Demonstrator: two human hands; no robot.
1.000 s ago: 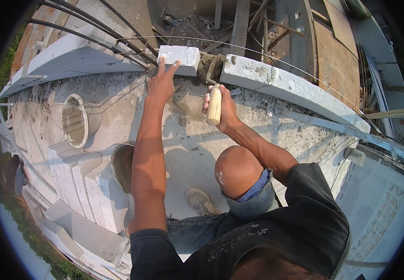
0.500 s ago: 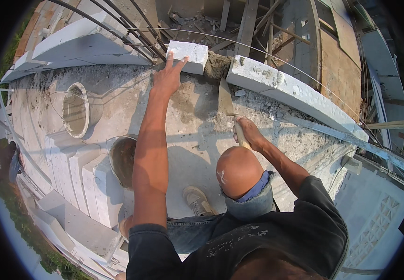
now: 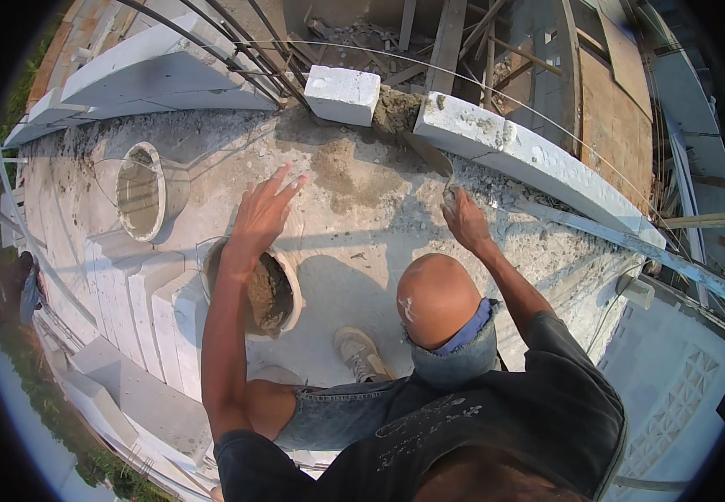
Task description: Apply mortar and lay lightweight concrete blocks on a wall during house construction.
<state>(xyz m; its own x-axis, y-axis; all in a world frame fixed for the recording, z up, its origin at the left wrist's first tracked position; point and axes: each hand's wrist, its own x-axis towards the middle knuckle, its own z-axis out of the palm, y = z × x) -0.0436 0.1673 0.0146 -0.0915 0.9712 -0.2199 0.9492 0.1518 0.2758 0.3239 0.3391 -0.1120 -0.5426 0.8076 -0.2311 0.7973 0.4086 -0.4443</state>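
The left hand (image 3: 262,209) is spread, fingers apart and holding nothing, over the concrete floor (image 3: 350,238). The right hand (image 3: 467,219) is closed around the handle of a trowel (image 3: 429,155) (the fingers hide most of that handle). The blade slants away from the right hand, ahead and to its left, reaching the near side of the mortar (image 3: 396,110); whether they touch, I cannot tell. This mortar fills the gap between a short white block (image 3: 342,94), ahead of both hands, and a long row of white blocks (image 3: 538,159) running off to the right hand's right. Under the left wrist and forearm stands a bucket (image 3: 297,297) with more mortar inside. A second bucket (image 3: 160,188) is left of the left hand, and stacked white blocks (image 3: 141,305) are behind it, toward the body.
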